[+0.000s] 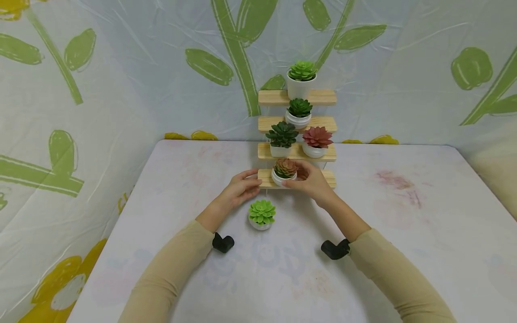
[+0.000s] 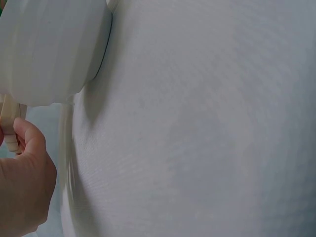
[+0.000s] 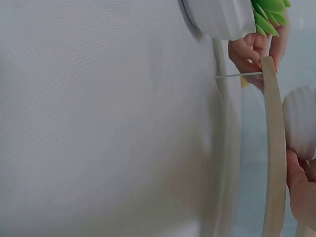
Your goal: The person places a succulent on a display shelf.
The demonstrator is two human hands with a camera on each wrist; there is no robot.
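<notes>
A tiered wooden shelf (image 1: 329,179) stands toward the back of the table. On its lowest board sits a reddish-brown succulent (image 1: 285,168) in a ribbed white pot (image 3: 300,123). My right hand (image 1: 313,181) grips that pot from the right side, thumb at the front. My left hand (image 1: 242,187) holds the left end of the lowest board, thumb and fingers pinching its edge (image 2: 9,116). In front of the shelf, on the table, stands a bright green succulent (image 1: 262,211) in a white pot (image 2: 54,54).
Higher boards carry a dark green succulent (image 1: 282,133), a pink-red succulent (image 1: 317,137), a green succulent (image 1: 300,107) and, on top, a light green succulent (image 1: 302,70). A leaf-patterned cloth (image 1: 133,67) hangs behind the white table (image 1: 404,215).
</notes>
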